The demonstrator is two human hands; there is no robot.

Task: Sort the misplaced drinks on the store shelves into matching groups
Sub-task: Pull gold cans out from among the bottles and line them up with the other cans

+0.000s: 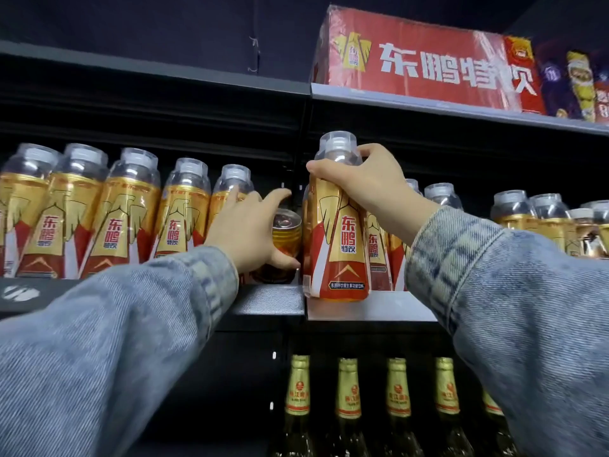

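My right hand [365,189] grips the shoulder of a gold-and-red drink bottle [339,239] with a clear cap, standing upright at the front edge of the middle shelf [372,308]. My left hand [250,232] wraps around a gold drink can [287,229] that sits in the gap between the bottle rows, thumb under its front, fingers spread over its top. To the left runs a row of matching gold-and-red bottles [115,222]. More of the same bottles [540,219] stand to the right, partly behind my right sleeve.
A red shrink-wrapped drink case [425,64] lies on the top shelf, with purple and yellow packs [573,84] beside it. Below, a row of dark glass bottles with gold foil necks [349,390] lines the lower shelf. Denim sleeves cover both forearms.
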